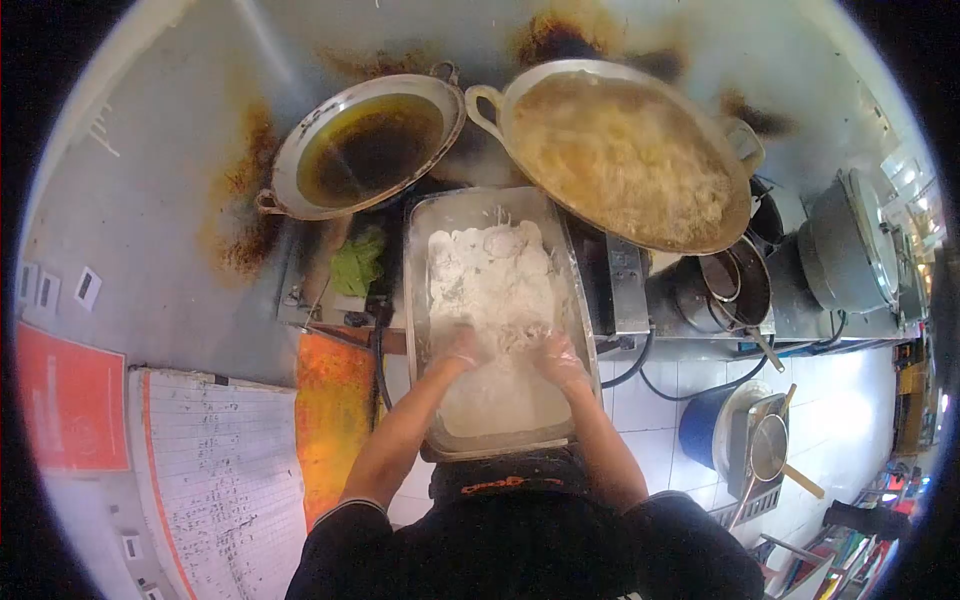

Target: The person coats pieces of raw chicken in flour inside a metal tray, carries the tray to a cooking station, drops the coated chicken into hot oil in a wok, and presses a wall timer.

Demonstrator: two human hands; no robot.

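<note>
A deep rectangular metal tray (583,330) holds white flour (500,395) and flour-coated pieces (490,265) massed toward its far half. Both of my hands are down in the flour around the middle of the tray. My left hand (462,348) is by the left side, its fingers sunk in or hidden by the white powder. Opposite it, my right hand (555,352) touches a clump of shaggy coated pieces (522,336). Flour covers its fingers too, so their pose is unclear. What kind of food lies under the coating does not show.
Beyond the tray, a large wok (620,150) bubbles with frying food, and a smaller wok (372,150) holds dark oil. Green leaves (357,262) lie left of the tray. Pots (850,240) and a long-handled pan (735,285) stand right. A blue tub (705,430) is on the tiled floor.
</note>
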